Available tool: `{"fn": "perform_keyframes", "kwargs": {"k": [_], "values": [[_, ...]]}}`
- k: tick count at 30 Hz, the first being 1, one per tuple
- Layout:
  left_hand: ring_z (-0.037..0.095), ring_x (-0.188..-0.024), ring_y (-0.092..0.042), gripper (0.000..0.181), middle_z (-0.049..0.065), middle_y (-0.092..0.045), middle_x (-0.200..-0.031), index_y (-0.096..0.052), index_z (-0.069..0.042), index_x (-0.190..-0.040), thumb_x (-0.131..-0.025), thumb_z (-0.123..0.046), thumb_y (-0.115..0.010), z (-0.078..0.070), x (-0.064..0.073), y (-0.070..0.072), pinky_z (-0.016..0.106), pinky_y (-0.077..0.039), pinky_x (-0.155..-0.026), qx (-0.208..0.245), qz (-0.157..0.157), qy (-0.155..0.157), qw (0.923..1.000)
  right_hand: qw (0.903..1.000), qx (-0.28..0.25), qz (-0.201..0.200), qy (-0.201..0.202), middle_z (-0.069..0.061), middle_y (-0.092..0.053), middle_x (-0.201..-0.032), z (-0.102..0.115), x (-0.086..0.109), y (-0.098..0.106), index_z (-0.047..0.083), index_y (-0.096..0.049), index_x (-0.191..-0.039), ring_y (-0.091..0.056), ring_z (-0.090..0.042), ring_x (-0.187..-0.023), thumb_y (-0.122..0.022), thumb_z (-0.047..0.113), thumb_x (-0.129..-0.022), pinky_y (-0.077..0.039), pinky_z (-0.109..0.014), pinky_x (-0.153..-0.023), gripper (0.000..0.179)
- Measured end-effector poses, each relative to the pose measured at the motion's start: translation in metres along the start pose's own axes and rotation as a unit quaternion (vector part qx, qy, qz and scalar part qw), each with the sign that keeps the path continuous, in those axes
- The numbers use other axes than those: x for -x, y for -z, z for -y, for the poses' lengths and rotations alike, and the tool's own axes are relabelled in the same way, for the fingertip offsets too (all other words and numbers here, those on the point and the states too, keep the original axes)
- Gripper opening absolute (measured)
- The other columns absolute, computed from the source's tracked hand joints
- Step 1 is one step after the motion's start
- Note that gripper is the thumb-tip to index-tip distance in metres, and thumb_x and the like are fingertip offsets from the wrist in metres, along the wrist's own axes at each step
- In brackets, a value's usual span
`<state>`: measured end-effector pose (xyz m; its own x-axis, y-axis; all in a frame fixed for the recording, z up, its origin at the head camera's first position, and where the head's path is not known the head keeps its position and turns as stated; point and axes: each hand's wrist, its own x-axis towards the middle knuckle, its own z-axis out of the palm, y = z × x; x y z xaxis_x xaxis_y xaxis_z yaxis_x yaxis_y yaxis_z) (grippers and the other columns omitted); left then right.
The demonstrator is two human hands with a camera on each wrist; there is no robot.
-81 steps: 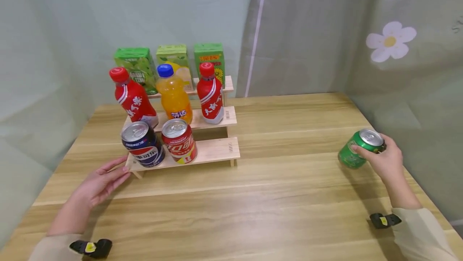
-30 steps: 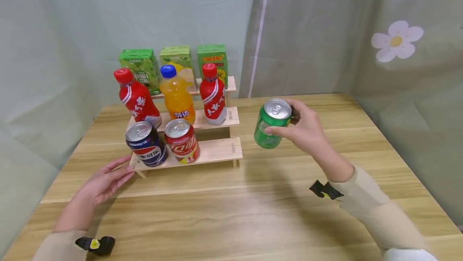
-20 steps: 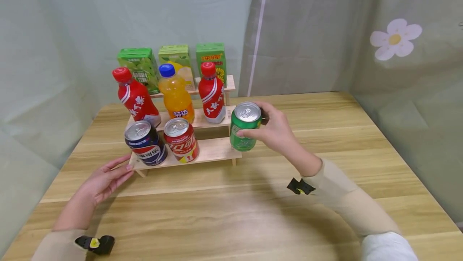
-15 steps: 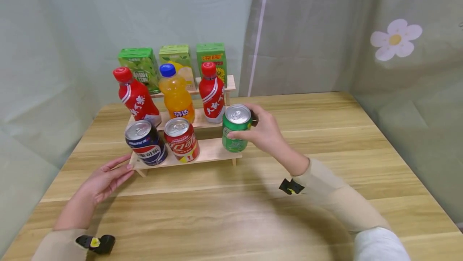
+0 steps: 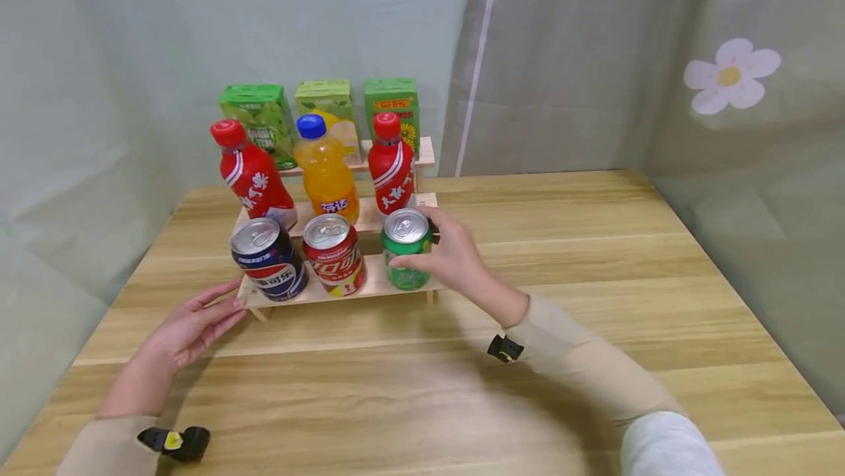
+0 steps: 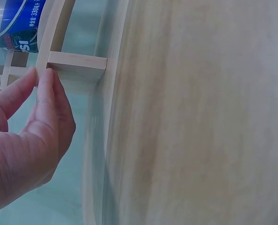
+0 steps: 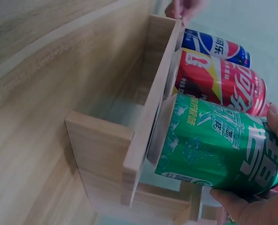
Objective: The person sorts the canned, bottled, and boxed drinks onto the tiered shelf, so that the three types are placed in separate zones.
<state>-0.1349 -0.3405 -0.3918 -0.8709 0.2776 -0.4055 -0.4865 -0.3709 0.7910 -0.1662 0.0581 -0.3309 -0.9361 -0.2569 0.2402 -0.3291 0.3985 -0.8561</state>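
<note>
My right hand (image 5: 455, 257) grips a green soda can (image 5: 404, 279) by its upper part, thumb in front. The can stands almost upright at the right end of the lowest tier, its base right at the board in the right wrist view. On the same tier are a red cola can (image 5: 335, 265) in the middle and a dark blue Pepsi can (image 5: 269, 263) at the left. With thumb and fingertips, my left hand (image 5: 198, 326) pinches the front left corner of the wooden tiered rack (image 6: 59, 28), close by the Pepsi can.
Two red bottles and an orange soda bottle (image 5: 330, 182) with a blue cap fill the middle tier. Behind them, three green drink cartons (image 5: 328, 105) stand on the top tier. The rack sits on a wooden table (image 5: 594, 256), with curtains (image 5: 561, 58) around it.
My right hand has carried the green can from the table's right side leftward to the lowest tier, lowering it beside the red can. My left hand has kept its hold on the rack.
</note>
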Motion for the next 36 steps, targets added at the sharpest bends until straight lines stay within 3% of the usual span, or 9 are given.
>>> {"fn": "perform_keyframes", "kwargs": {"k": [13,20,26,31,34,36], "values": [[0.017,-0.092,-0.069,0.036,0.002,-0.068,-0.100,-0.073,-0.018,-0.103,-0.097,0.006,-0.046,0.001,0.000,0.004,0.025,-0.058,-0.086,0.026,0.034,-0.005,0.9991,0.9987,0.006,-0.038,0.033,-0.012,-0.062,-0.120,0.003,0.001,-0.017,0.001,-0.051,-0.126,-0.061,-0.023,-0.106,-0.087,0.018,-0.067,-0.057,-0.033,-0.091,0.071],[0.016,-0.091,-0.069,0.035,0.000,-0.069,-0.099,-0.074,-0.019,-0.102,-0.096,0.004,-0.048,-0.001,-0.002,0.004,0.025,-0.058,-0.086,0.022,0.023,0.005,0.9995,0.9966,0.045,-0.059,0.035,-0.014,-0.055,-0.119,0.002,-0.001,-0.020,0.001,-0.050,-0.127,-0.053,-0.025,-0.108,-0.088,0.024,-0.067,-0.056,-0.034,-0.091,0.074],[0.012,-0.088,-0.069,0.033,-0.005,-0.068,-0.095,-0.074,-0.024,-0.098,-0.094,0.002,-0.054,-0.003,-0.007,0.000,0.024,-0.059,-0.082,-0.033,-0.012,-0.006,0.9994,0.9954,0.060,-0.069,0.029,-0.014,-0.052,-0.121,0.000,-0.005,-0.024,0.001,-0.048,-0.128,-0.050,-0.026,-0.111,-0.087,0.026,-0.069,-0.054,-0.039,-0.093,0.076],[0.011,-0.084,-0.069,0.035,-0.004,-0.070,-0.092,-0.074,-0.023,-0.095,-0.095,0.004,-0.050,-0.004,-0.011,-0.002,0.022,-0.060,-0.078,-0.062,-0.012,-0.024,0.9977,0.9958,0.058,-0.065,0.027,-0.015,-0.050,-0.123,-0.003,-0.008,-0.025,0.001,-0.046,-0.130,-0.049,-0.026,-0.112,-0.086,0.027,-0.070,-0.054,-0.040,-0.095,0.077],[0.010,-0.082,-0.069,0.031,-0.004,-0.071,-0.090,-0.073,-0.023,-0.095,-0.096,0.000,-0.052,-0.005,-0.016,0.008,0.023,-0.061,-0.075,-0.093,-0.022,-0.052,0.9941,0.9965,0.064,-0.047,0.026,-0.015,-0.048,-0.127,-0.004,-0.010,-0.019,0.001,-0.042,-0.134,-0.048,-0.027,-0.117,-0.084,0.031,-0.072,-0.051,-0.042,-0.099,0.081],[0.007,-0.083,-0.068,0.022,-0.008,-0.071,-0.092,-0.070,-0.025,-0.098,-0.094,-0.006,-0.058,-0.006,-0.020,0.021,0.021,-0.061,-0.074,-0.131,-0.048,-0.085,0.9866,0.9960,0.080,-0.033,0.021,-0.015,-0.045,-0.133,-0.005,-0.011,-0.010,0.001,-0.038,-0.137,-0.046,-0.028,-0.122,-0.083,0.036,-0.073,-0.049,-0.044,-0.103,0.085]]}}
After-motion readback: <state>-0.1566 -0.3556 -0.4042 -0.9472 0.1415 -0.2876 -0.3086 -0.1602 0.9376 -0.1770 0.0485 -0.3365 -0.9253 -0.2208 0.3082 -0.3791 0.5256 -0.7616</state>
